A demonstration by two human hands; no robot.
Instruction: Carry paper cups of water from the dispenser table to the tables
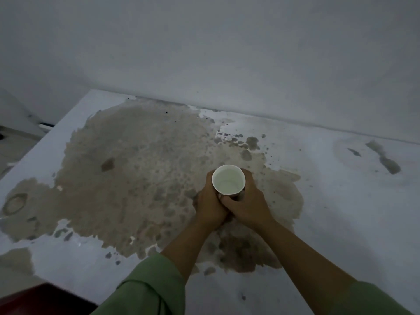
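A white paper cup [228, 179] with water in it stands upright over the middle of a white table [341, 201]. Both hands wrap its lower half. My left hand [210, 204] grips it from the left, my right hand [248, 206] from the right and front, with fingers overlapping below the rim. I cannot tell whether the cup's base touches the tabletop, since the hands hide it. Green sleeves are pushed up both forearms.
A large brownish stain [136, 173] covers much of the tabletop around the cup. A white wall [227, 53] runs along the table's far edge. The floor [13, 151] shows past the left edge, and something dark red [34, 298] sits at the bottom left corner.
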